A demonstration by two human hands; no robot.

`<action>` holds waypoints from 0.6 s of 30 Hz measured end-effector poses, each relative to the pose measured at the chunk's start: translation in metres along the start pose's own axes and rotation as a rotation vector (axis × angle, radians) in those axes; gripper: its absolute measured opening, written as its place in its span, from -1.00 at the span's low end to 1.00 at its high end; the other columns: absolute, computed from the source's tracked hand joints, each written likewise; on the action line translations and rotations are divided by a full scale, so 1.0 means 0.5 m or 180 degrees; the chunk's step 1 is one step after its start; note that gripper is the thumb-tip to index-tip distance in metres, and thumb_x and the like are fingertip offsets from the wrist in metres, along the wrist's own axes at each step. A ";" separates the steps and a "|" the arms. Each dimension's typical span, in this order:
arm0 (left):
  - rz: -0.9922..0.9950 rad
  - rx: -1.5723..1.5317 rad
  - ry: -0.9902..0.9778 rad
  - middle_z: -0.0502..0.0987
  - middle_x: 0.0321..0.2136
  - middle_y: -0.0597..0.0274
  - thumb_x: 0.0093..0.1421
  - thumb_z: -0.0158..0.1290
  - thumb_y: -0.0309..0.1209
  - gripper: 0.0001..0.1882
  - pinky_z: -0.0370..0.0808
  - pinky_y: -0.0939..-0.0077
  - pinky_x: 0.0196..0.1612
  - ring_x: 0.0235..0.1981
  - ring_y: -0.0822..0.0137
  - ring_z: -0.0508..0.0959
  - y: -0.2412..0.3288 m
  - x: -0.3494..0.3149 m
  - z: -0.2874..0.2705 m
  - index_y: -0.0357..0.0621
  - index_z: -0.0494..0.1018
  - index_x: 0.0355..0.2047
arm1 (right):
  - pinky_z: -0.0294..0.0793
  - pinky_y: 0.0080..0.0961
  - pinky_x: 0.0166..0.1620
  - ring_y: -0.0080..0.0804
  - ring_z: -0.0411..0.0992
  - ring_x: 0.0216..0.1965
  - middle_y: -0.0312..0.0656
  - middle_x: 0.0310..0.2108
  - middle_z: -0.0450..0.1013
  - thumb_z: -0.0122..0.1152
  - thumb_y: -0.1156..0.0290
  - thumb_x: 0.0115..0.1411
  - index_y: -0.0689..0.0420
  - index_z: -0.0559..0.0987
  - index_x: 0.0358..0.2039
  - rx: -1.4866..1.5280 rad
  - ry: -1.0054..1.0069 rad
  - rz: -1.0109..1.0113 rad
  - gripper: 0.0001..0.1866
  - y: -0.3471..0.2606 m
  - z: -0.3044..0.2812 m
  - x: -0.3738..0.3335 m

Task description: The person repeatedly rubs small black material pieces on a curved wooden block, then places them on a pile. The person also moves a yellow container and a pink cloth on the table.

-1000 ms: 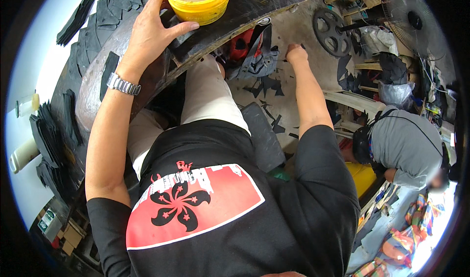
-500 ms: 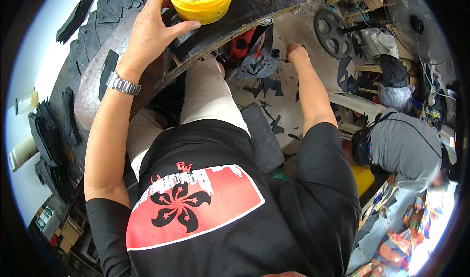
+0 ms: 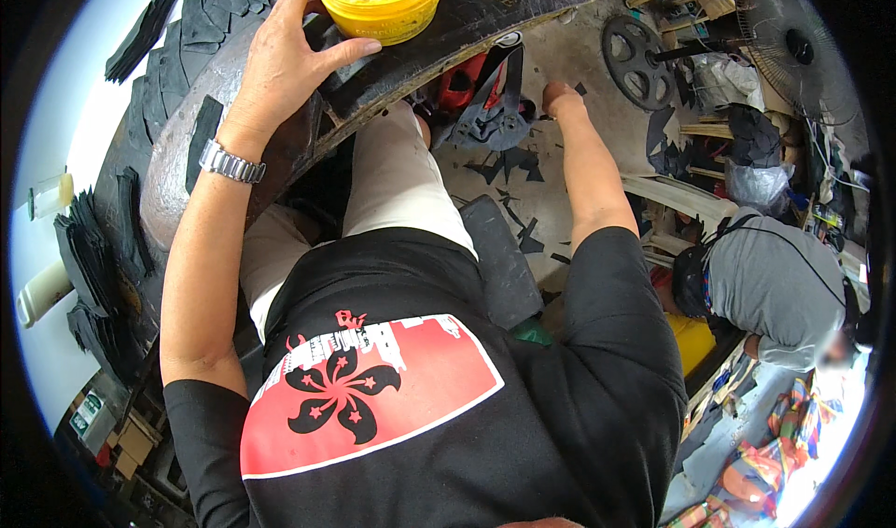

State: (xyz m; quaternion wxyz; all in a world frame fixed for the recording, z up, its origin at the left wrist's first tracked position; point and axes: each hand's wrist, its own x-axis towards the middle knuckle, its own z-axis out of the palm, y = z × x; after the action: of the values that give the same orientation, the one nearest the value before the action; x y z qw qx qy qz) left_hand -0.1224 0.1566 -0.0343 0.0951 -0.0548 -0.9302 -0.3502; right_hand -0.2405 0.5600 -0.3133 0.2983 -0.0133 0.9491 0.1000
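Left hand (image 3: 287,69): your thumb and fingers curve round the near-left side of the tub; can't tell if they're really clamped on it, since some fingertips are hidden or cut off up top
Yellow tub (image 3: 387,21): just right of your left-hand grip, pale stuff inside; it's sitting on the dark bench (image 3: 457,26), which runs under that grip
Watch (image 3: 231,162): silver, on the wrist just below that same grip
Right hand (image 3: 564,104): well off to the right of the left one, out past the bench edge; fingers look bunched, but honestly can't tell if they're closed on anything
Bag (image 3: 499,125): greyish, just left of your right hand
Black scraps (image 3: 513,164): on the floor, below-left of the right hand
Black wheel (image 3: 642,60): right of it, upper side
Co-worker (image 3: 775,276): grey top; well below-right of your right hand
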 end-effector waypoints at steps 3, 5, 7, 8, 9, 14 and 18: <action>0.0138 -0.0103 0.0047 0.35 0.25 -0.17 -0.08 0.48 -0.30 0.09 0.27 0.29 0.35 0.30 0.02 0.35 0.001 0.003 0.002 -0.34 0.11 0.37 | 0.56 -0.23 0.09 -0.06 0.51 0.14 -0.01 0.09 0.54 0.19 0.41 0.20 0.12 0.68 -0.04 0.0149 -0.0066 0.0074 -0.68 0.009 0.014 0.021; 0.0085 -0.0127 0.0023 0.35 0.26 -0.17 -0.08 0.48 -0.31 0.09 0.27 0.29 0.35 0.31 0.03 0.35 0.002 0.002 0.002 -0.34 0.10 0.37 | 0.56 -0.22 0.09 -0.05 0.49 0.15 0.00 0.10 0.53 0.20 0.41 0.19 0.13 0.68 -0.04 0.0396 0.0151 0.0236 -0.68 -0.002 0.032 0.031; 0.0010 -0.0126 0.0015 0.35 0.26 -0.17 -0.08 0.48 -0.32 0.09 0.27 0.29 0.35 0.31 0.04 0.35 0.002 0.001 0.000 -0.34 0.10 0.37 | 0.56 -0.21 0.09 -0.05 0.49 0.15 0.01 0.09 0.53 0.20 0.40 0.18 0.11 0.68 -0.03 0.0263 -0.0020 0.0027 -0.66 -0.025 0.058 0.034; -0.0028 -0.0118 0.0004 0.35 0.26 -0.17 -0.08 0.48 -0.32 0.09 0.27 0.29 0.35 0.31 0.04 0.35 0.003 0.000 0.000 -0.34 0.10 0.37 | 0.56 -0.21 0.08 -0.05 0.49 0.15 0.01 0.08 0.53 0.20 0.40 0.17 0.10 0.68 -0.02 0.0163 -0.0169 -0.0047 -0.65 -0.031 0.063 0.036; -0.0063 -0.0109 -0.0010 0.34 0.26 -0.17 -0.08 0.49 -0.32 0.10 0.26 0.30 0.36 0.31 0.04 0.35 0.002 -0.001 0.000 -0.34 0.09 0.37 | 0.56 -0.20 0.08 -0.04 0.50 0.14 0.01 0.08 0.54 0.21 0.41 0.16 0.10 0.67 -0.02 0.0211 -0.0165 -0.0055 -0.65 -0.031 0.059 0.042; -0.0028 -0.0113 0.0036 0.35 0.26 -0.16 -0.09 0.49 -0.32 0.10 0.27 0.30 0.35 0.31 0.05 0.35 0.002 0.000 0.005 -0.33 0.10 0.37 | 0.56 -0.19 0.05 0.01 0.51 0.12 0.01 0.08 0.54 0.17 0.43 0.14 0.06 0.67 0.00 -0.0175 -0.0953 -0.0356 -0.62 0.004 -0.004 0.069; -0.0043 -0.0173 0.0032 0.35 0.26 -0.15 -0.09 0.49 -0.32 0.10 0.27 0.30 0.35 0.31 0.07 0.35 0.003 0.001 0.006 -0.34 0.10 0.37 | 0.55 -0.15 0.05 0.01 0.50 0.13 0.03 0.10 0.52 0.13 0.46 0.13 0.13 0.67 -0.01 0.0179 -0.0463 -0.0156 -0.61 -0.010 0.013 0.068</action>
State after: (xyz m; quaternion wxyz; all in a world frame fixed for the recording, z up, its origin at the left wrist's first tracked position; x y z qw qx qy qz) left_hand -0.1229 0.1599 -0.0356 0.0959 -0.0493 -0.9202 -0.3762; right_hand -0.2645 0.5573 -0.3387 0.3691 -0.0209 0.9268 0.0667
